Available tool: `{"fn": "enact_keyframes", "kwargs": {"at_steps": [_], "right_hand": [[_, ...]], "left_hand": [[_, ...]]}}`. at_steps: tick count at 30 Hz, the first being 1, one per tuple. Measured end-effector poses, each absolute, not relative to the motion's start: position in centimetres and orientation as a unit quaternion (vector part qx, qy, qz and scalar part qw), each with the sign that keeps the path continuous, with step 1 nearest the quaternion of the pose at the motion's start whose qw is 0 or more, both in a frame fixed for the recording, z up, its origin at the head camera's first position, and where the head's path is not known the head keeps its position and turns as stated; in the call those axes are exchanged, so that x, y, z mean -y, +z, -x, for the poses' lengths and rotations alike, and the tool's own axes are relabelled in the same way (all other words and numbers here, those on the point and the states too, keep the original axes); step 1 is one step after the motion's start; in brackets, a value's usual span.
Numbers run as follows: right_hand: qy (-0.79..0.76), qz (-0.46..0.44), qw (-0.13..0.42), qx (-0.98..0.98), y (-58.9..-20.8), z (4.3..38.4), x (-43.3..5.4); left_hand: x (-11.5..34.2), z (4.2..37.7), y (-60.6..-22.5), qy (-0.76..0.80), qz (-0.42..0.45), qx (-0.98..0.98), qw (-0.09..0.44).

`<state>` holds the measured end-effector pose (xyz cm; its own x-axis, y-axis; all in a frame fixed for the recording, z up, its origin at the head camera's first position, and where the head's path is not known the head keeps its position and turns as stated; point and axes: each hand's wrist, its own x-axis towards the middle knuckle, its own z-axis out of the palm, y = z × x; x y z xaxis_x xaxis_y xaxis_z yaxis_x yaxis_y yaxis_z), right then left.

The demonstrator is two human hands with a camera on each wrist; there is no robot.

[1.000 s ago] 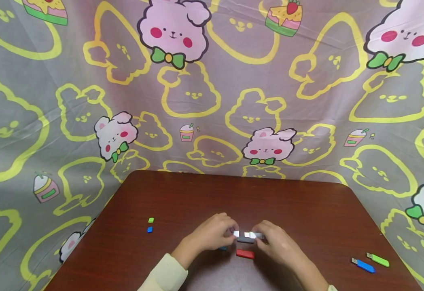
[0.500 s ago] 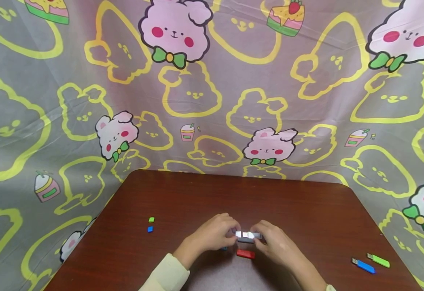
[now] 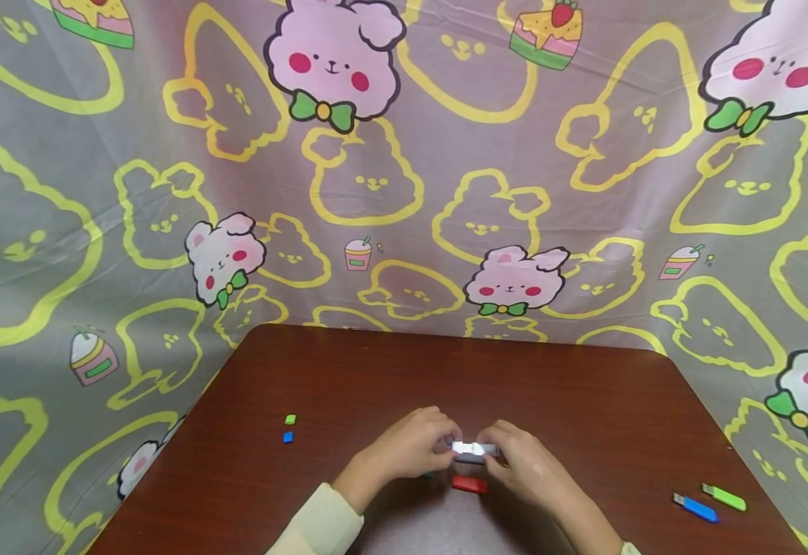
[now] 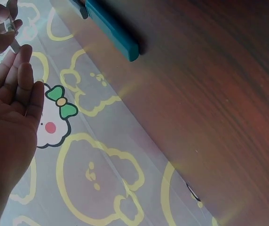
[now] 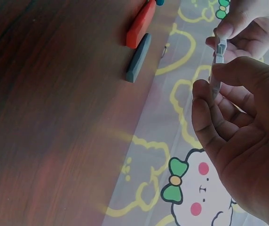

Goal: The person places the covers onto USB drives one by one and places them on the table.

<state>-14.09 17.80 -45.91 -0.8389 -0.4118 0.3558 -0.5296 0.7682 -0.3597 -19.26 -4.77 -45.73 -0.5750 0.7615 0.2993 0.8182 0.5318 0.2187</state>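
Observation:
Low over the table's middle, a white-and-silver USB flash drive (image 3: 486, 449) is pinched between thumb and fingers of my right hand (image 3: 527, 469). My left hand (image 3: 411, 445) pinches its small white cap (image 3: 458, 447) at the other end. Cap and drive are in line and meet or nearly meet; fingers partly cover both. In the right wrist view the drive (image 5: 215, 77) spans the two hands. Just beneath lies a dark grey flash drive (image 3: 469, 459), with a red one (image 3: 469, 484) nearer me. A teal one (image 4: 113, 30) is mostly hidden behind my left hand in the head view.
On the right of the brown table (image 3: 348, 370) lie a blue flash drive (image 3: 697, 507) and a green one (image 3: 725, 497), metal plugs bare. Small green (image 3: 290, 419) and blue (image 3: 288, 437) caps sit at left. A patterned cloth (image 3: 390, 154) hangs round the table.
The gap between the white cap and the flash drive has closed up, the left hand moving slightly right. The right hand has stayed nearly in place. Other things on the table have not moved.

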Motion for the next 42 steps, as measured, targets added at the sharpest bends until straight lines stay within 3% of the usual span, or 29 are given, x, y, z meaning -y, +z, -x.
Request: {"fn": "enact_keyframes", "kwargs": {"at_steps": [26, 42], "right_hand": [[0.238, -0.263, 0.141, 0.924, -45.7, 14.0, -17.4], [0.201, -0.287, 0.23, 0.908, -46.4, 14.4, -16.5]], "left_hand": [[4.0, 19.1, -45.6, -0.169, 0.465, 0.864, 0.088], [4.3, 18.7, -45.5, -0.164, 0.466, 0.862, 0.113]]}}
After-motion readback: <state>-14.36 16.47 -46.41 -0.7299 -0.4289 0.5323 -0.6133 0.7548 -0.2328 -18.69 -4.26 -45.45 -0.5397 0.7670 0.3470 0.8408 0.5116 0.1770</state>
